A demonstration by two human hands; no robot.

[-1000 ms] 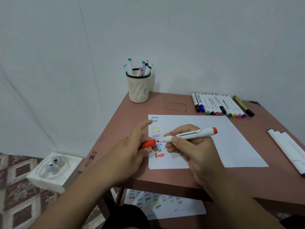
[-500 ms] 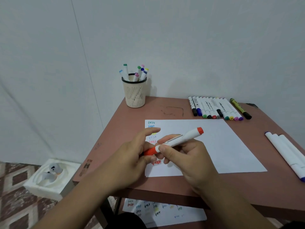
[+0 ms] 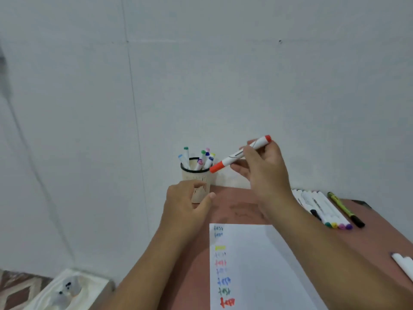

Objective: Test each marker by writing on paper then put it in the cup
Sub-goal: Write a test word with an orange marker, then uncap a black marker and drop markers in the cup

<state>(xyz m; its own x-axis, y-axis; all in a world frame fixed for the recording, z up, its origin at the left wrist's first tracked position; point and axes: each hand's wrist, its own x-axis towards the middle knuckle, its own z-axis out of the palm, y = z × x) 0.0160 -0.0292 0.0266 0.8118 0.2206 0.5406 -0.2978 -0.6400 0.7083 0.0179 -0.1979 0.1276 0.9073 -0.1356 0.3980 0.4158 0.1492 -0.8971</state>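
Observation:
My right hand (image 3: pixel 263 168) holds a capped white marker with orange ends (image 3: pixel 240 154), tilted, its lower cap just right of the rim of the cream mesh cup (image 3: pixel 202 190). The cup stands at the table's back left and holds several coloured markers (image 3: pixel 201 158). My left hand (image 3: pixel 185 203) curls around the cup's left side, thumb and fingers on its wall. A white paper (image 3: pixel 257 265) lies in front, with a column of coloured "test" marks down its left edge.
A row of white markers (image 3: pixel 321 209) and a yellow-black pen (image 3: pixel 345 209) lie at the back right of the brown table (image 3: pixel 241 204). More white markers (image 3: pixel 404 265) lie at the right edge. A white tray (image 3: pixel 67 291) sits on the floor at left.
The orange cap went back on the marker. My right hand lifted the marker from over the paper up toward the cup. My left hand moved forward to the cup.

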